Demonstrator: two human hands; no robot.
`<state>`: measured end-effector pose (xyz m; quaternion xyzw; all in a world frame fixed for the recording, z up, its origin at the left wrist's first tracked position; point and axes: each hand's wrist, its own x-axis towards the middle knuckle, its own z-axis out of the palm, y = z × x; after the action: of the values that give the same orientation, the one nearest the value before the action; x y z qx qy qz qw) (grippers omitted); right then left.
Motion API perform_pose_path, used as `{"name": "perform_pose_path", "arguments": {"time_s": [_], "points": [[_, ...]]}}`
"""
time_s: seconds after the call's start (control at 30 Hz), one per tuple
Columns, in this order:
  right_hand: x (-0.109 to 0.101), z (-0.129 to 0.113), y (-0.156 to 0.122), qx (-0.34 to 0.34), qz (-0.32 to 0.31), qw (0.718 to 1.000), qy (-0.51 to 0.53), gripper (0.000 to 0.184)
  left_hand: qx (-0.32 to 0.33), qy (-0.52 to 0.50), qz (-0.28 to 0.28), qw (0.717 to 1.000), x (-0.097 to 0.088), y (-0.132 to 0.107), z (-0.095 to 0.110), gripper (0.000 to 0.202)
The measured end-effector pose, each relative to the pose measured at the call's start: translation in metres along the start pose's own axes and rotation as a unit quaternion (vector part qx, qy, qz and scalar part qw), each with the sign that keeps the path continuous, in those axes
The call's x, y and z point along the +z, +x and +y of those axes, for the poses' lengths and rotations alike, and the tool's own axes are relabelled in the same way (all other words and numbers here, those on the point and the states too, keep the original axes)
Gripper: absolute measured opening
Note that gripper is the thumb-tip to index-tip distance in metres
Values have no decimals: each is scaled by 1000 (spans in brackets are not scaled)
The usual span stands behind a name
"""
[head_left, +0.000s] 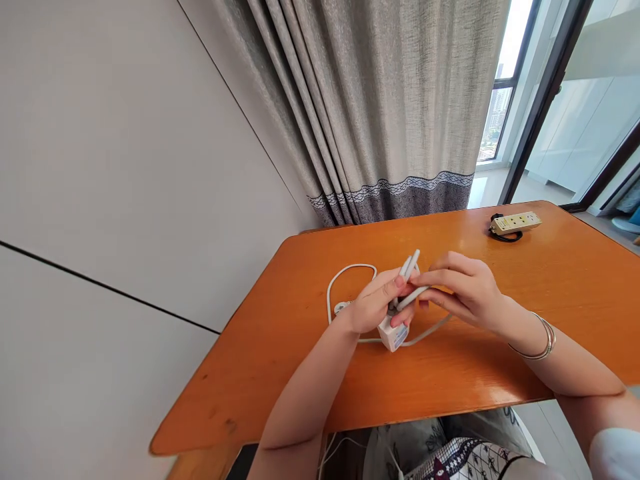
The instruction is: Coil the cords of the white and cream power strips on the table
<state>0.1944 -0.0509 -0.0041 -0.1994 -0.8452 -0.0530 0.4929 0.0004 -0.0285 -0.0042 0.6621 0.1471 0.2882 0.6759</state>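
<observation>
Folded loops of a white cord (pixel 407 267) are gripped in my left hand (pixel 376 301), above the middle of the table. My right hand (pixel 463 287) pinches a section of the same cord, close beside the left fingers. A white box-shaped piece with a printed label (pixel 394 335) shows under my left hand; its upper part is hidden by the fingers. A loose length of cord curves over the tabletop to the left of my hands and another runs out below the right hand. Beside my left wrist lies a round white end piece (pixel 341 307), partly covered.
The hands work over an orange-brown wooden table (pixel 260 373). At its far right lies a cream power strip (pixel 517 223) with a black cord (pixel 507 237). A grey curtain (pixel 400 100) hangs behind the table, and a pale wall panel (pixel 125 167) borders its left side.
</observation>
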Motion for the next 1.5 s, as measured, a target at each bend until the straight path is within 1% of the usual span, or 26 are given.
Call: {"name": "perform_pose_path", "arguments": {"time_s": [0.07,0.13,0.17,0.2,0.27,0.3,0.37,0.47,0.57,0.67,0.73,0.8,0.9,0.93,1.0,1.07,1.1,1.13,1.2,1.27,1.33,1.5], "points": [[4,7,0,29,33,999,-30,29,-31,-43,-48,997,0,1,-2,53],[7,13,0,66,43,996,-39,45,-44,-93,-72,992,0,2,-5,52],[9,15,0,86,27,996,-19,50,-47,-111,-76,990,-1,2,-6,52],[10,16,1,107,-3,994,16,50,-50,-122,-75,988,-3,2,-7,52],[10,19,2,155,-73,981,95,42,-60,-130,-68,987,-6,4,-10,53],[10,19,2,181,-97,971,120,39,-64,-132,-62,987,-8,5,-11,52],[10,19,3,230,-113,957,133,35,-71,-129,-36,988,-12,8,-12,51],[8,18,5,278,-102,947,127,29,-69,-98,24,993,-13,13,-13,48],[6,18,7,310,-90,937,133,25,-35,-67,85,994,-10,17,-13,48],[5,19,7,341,-94,921,165,28,-21,-42,110,993,-4,17,-12,51],[4,21,6,372,-108,898,208,32,-25,-35,113,993,0,17,-11,50],[5,25,5,397,-105,870,273,39,-27,-46,116,992,2,15,-9,50],[9,33,4,390,-58,827,402,55,1,-84,156,984,1,13,-4,50],[11,35,3,383,-41,808,445,59,18,-100,179,979,0,12,-2,49],[16,37,4,383,-27,762,521,60,51,-132,224,964,-4,12,1,47],[23,36,5,405,-16,712,574,55,75,-152,260,950,-7,13,3,44],[26,34,5,418,-3,689,592,50,81,-155,268,947,-8,14,3,43],[29,32,6,431,15,670,604,45,82,-154,270,947,-9,14,3,42],[33,26,7,451,60,643,615,35,74,-147,254,953,-10,16,2,41],[34,22,8,462,86,632,616,31,61,-150,223,961,-11,16,0,40],[34,19,8,468,89,635,608,34,55,-159,187,968,-11,16,-2,39],[33,19,4,480,66,664,569,48,46,-166,100,980,-7,11,-6,36]]}}
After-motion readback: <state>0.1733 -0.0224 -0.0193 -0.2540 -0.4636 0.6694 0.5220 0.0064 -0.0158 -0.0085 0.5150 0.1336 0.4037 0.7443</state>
